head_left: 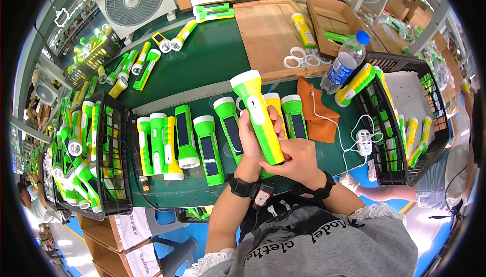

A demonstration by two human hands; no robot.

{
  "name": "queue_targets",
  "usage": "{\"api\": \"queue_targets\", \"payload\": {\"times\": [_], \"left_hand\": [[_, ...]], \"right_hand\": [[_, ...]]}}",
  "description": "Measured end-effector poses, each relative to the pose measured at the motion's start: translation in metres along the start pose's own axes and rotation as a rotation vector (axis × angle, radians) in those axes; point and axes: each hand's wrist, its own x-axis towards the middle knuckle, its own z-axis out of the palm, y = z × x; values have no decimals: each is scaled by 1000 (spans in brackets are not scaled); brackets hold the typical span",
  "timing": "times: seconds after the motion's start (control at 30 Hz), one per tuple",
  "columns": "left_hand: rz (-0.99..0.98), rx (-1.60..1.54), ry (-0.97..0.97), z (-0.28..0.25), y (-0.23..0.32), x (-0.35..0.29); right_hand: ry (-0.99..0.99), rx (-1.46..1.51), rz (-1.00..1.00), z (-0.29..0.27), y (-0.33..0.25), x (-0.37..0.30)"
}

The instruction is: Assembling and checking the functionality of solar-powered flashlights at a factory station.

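Note:
A green and yellow flashlight with a white head is held tilted in front of me, its head pointing up and away. My left hand wraps round its body from the left, fingertips showing on the far side. At the yellow tail end, my right hand grips with the thumb across the bottom. Just behind the hands lies a green flashlight with a dark solar panel, and a similar one lies to the right. More flashlights lie in a row at the left, including a green one with its panel up.
A black crate full of flashlights stands at the left, another crate at the right. Nearby are a water bottle, an orange cloth, a white power strip with cables, and white rings on a wooden board.

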Motion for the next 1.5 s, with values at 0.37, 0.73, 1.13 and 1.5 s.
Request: {"api": "queue_targets", "payload": {"times": [0.37,0.73,1.13,1.5], "left_hand": [[-20,-133,-29,-1,1,4],[82,107,-78,-2,-4,3],[83,13,-180,-22,-18,-4],[192,665,-260,-3,-10,-2]], "right_hand": [[-243,1337,975,-11,5,5],[-483,1911,885,-20,8,8],[25,-140,69,-15,0,6],[-208,511,427,-23,24,17]]}}
